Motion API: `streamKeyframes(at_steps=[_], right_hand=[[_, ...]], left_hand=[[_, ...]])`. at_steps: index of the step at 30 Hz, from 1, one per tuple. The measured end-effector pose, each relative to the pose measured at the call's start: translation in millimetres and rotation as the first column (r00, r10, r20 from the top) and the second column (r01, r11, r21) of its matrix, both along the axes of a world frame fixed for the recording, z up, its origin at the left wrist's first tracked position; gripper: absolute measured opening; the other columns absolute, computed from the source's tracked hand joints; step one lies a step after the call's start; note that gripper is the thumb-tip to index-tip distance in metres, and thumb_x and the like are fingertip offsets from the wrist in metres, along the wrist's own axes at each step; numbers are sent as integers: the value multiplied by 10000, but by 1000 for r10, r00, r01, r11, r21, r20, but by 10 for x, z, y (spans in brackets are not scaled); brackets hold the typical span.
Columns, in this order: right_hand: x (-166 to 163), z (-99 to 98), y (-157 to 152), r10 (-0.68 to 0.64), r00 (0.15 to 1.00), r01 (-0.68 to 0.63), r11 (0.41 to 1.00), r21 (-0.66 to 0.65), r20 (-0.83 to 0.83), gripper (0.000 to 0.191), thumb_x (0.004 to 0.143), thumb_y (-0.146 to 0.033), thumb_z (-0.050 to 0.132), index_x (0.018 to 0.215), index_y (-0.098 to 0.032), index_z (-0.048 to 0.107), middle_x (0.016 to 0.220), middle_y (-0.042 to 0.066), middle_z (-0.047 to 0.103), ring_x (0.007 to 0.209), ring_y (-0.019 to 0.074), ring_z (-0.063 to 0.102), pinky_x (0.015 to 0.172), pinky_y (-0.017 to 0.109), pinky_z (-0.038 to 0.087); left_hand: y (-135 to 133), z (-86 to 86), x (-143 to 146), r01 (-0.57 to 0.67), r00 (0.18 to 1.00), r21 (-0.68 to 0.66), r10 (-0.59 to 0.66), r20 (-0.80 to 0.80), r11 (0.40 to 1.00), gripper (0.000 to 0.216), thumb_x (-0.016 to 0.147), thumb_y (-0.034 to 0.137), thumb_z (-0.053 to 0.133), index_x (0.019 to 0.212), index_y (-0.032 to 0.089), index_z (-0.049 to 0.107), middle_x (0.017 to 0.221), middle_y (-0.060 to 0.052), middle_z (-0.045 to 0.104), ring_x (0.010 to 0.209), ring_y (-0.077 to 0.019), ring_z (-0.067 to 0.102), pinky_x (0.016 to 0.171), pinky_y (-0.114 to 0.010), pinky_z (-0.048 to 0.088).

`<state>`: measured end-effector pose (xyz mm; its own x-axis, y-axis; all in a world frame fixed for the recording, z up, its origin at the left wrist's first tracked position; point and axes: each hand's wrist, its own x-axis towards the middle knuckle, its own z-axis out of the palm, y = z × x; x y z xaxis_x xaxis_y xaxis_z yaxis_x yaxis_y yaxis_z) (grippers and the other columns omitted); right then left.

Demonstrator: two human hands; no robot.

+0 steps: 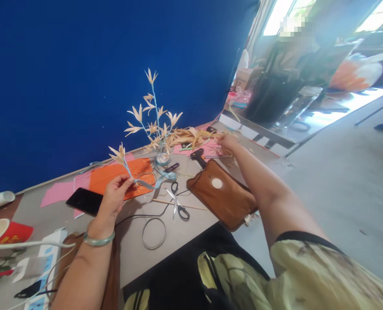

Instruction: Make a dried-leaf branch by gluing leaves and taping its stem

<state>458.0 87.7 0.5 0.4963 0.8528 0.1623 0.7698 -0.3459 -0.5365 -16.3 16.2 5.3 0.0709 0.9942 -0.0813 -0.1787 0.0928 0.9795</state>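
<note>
My left hand (118, 193) is closed in a pinch on the stem of an artificial flower (119, 156) with pale, husk-like petals. Light blue tape (143, 184) trails from that stem to the right, toward a roll of tape. Far off to the right, my right hand (226, 142) reaches down at the pink paper (212, 148), beside a pile of dried husk strips (193, 137); its fingertips are too blurred to read. Behind the left hand stands a branch of similar flowers (155, 116), its stem wrapped in blue. Black-handled scissors (176, 202) lie partly spread between my arms.
A brown hot-water bag (223, 193) lies near my right forearm, a glue gun (198, 157) behind it. Orange paper (107, 176) and a black phone (84, 201) are at left, with a red paper cup (12, 232) and power strip (46, 262). A blue panel (81, 77) rises behind.
</note>
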Motion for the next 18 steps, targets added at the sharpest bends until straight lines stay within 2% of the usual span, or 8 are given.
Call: streamKeyframes(at_steps=[1, 3, 7, 9, 11, 12, 14, 18], right_hand=[[-5, 36, -25, -1, 999, 3, 999, 39, -49, 142, 767, -227, 692, 773, -94, 645, 741, 61, 641, 758, 183, 606, 712, 309, 484], [-41, 119, -95, 24, 987, -1, 990, 141, -159, 116, 742, -222, 657, 696, -128, 606, 620, 16, 578, 661, 148, 555, 649, 278, 447], [-303, 291, -286, 161, 916, -57, 959, 278, -367, 165, 768, -273, 563, 655, -172, 500, 564, -28, 465, 518, 87, 439, 527, 236, 396], [-557, 374, -399, 268, 843, -121, 939, 322, -466, 210, 747, -310, 583, 636, -184, 457, 571, -35, 452, 491, 69, 410, 488, 214, 375], [-893, 449, -524, 486, 503, -241, 873, 424, -715, 233, 664, -296, 680, 639, -182, 479, 551, -44, 444, 463, 56, 381, 441, 194, 332], [-1083, 482, -588, 534, 356, -339, 839, 426, -767, 224, 642, -284, 713, 655, -178, 516, 529, -52, 432, 440, 47, 354, 415, 186, 298], [-1488, 535, -704, 553, 278, -437, 801, 410, -785, 191, 631, -256, 743, 667, -164, 580, 520, -35, 483, 420, 43, 369, 378, 180, 257], [-2255, 555, -810, 596, 108, -701, 613, 365, -795, 187, 675, -262, 740, 735, -138, 614, 625, 7, 640, 406, 48, 447, 367, 185, 309]], left_hand=[[5, 0, -2, 1, 1000, -1, -1, 9, 1000, 379, 537, 346, 854, 764, 141, 631, 615, 20, 657, 556, -105, 627, 627, -250, 548], [15, -4, -6, -4, 1000, -3, 4, 26, 1000, 381, 535, 344, 857, 764, 142, 629, 616, 21, 658, 554, -105, 627, 624, -248, 548], [25, -8, -4, -20, 999, 0, 20, 43, 1000, 384, 534, 344, 859, 762, 141, 626, 613, 23, 657, 549, -104, 625, 627, -251, 548], [17, -3, -2, -23, 999, 5, 23, 41, 1000, 378, 545, 346, 856, 765, 141, 627, 618, 19, 658, 558, -107, 629, 636, -254, 548], [2, 10, -2, -16, 1000, 12, 15, 28, 1000, 362, 573, 357, 844, 767, 140, 630, 629, 13, 661, 575, -112, 637, 652, -259, 549], [-7, 17, -3, -10, 1000, 17, 10, 19, 1000, 352, 592, 365, 835, 773, 140, 633, 644, 10, 663, 585, -113, 640, 661, -262, 549], [-24, 33, -6, 19, 1000, 32, -19, 6, 999, 336, 624, 375, 817, 793, 143, 643, 688, 3, 671, 614, -118, 650, 683, -272, 549], [-43, 59, -7, 39, 999, 32, -39, -14, 999, 315, 641, 370, 806, 789, 140, 650, 668, -5, 668, 608, -117, 638, 690, -276, 540]])
